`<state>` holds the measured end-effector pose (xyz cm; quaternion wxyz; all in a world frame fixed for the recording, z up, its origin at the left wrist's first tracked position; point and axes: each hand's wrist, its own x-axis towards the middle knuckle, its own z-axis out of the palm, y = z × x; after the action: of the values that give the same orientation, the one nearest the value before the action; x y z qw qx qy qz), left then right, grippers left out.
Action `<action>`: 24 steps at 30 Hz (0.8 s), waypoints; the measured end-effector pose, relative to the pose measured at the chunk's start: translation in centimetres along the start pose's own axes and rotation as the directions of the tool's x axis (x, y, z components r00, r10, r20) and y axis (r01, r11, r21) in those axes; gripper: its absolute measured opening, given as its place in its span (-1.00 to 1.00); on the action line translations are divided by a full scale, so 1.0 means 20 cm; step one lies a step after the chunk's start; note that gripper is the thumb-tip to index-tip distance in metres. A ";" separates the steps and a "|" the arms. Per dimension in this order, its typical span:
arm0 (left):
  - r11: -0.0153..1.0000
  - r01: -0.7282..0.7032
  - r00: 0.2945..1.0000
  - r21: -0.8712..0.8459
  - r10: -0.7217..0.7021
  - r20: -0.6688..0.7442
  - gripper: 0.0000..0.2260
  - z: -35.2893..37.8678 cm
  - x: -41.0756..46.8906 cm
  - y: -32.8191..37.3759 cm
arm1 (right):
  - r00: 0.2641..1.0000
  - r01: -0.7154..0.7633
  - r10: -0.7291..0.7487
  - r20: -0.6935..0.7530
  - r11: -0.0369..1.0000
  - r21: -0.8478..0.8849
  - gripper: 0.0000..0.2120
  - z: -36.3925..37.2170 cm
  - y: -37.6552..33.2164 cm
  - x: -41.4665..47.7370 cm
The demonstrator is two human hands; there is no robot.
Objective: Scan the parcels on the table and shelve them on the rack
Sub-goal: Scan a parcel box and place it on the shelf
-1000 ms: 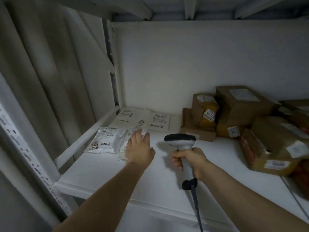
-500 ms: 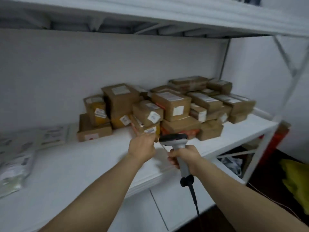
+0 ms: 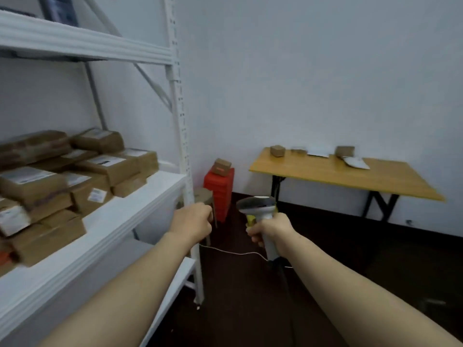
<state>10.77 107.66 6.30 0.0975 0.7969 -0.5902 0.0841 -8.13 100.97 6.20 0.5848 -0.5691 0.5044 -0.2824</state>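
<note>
**Left hand** (image 3: 191,222): seen from the back, fingers loosely curled, nothing visible in them. It overlaps the white rack upright (image 3: 184,171); whether it touches the upright cannot be told.

**Right hand** (image 3: 271,230): level with the left hand and to its right. Its fingers are wrapped round the handle of the scanner (image 3: 256,205), which has a grey head pointing away from the person and a yellow patch at the trigger. A dark cable (image 3: 283,276) drops from the base of the handle.

**Around the hands:**
- A wooden stool (image 3: 204,195) stands just beyond the left knuckles.
- Behind the stool, between the two hands, a red crate (image 3: 220,191) stands against the wall with a small brown box (image 3: 221,166) on top.
- A thin white cord (image 3: 233,252) lies on the dark floor (image 3: 350,271), below and between the hands.
- To the left of the left hand, the rack shelf (image 3: 125,221) holds stacked cartons (image 3: 95,171). They are brown with white labels, and blurred.

**Table** (image 3: 325,171): beyond the right hand and to its right, well apart, yellow-topped on black legs. Dark floor lies between hand and table.

**Parcels along the table's far edge:**
- A first carton (image 3: 277,150), brown, sits at the left end.
- A second carton (image 3: 345,151), also brown, sits further right.
- A white mailer (image 3: 357,162) lies flat just in front of the second carton.
- A flat white piece (image 3: 318,153) lies between the two cartons.
- A smaller item beside the first carton is too blurred to identify.
</note>
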 end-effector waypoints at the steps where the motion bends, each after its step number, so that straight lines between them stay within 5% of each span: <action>1: 0.999 -0.035 0.999 -0.011 0.035 0.003 -0.77 0.04 0.08 0.10 | 0.999 -0.013 0.014 -0.046 1.000 0.005 -0.83 -0.12 0.02 0.05; 10: 0.957 -0.283 0.957 -0.063 0.286 0.048 -0.77 0.42 0.90 0.78 | 0.936 -0.080 0.122 -0.330 0.987 0.138 -0.80 -0.87 0.15 0.66; 24: 0.946 -0.267 0.934 -0.186 0.302 0.190 -0.72 0.92 2.48 1.24 | 0.908 -0.095 0.093 -0.408 0.995 0.017 -0.82 -1.50 -0.17 2.08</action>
<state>1.74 50.13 2.26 0.0819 0.6970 -0.7114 -0.0365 -20.80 51.35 2.86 0.4784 -0.4736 0.6427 -0.3658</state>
